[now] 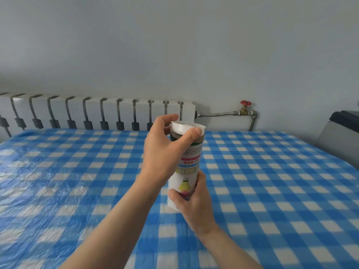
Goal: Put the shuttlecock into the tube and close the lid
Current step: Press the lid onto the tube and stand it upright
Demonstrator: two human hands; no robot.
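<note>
A white cardboard shuttlecock tube [189,166] with coloured bands and a printed yellow shuttlecock is held nearly upright above the bed. My right hand [194,202] grips its lower end. My left hand [165,150] wraps the upper part, thumb and fingers pinching the white plastic lid [185,126] that sits on the tube's top. No shuttlecock is visible; the inside of the tube is hidden.
Below the hands spreads a bed with a blue-and-white checked cover [272,181] under clear plastic film. A white radiator [97,113] runs along the wall behind, with a pipe and red valve [245,103]. A dark-topped object [343,133] stands at the right edge.
</note>
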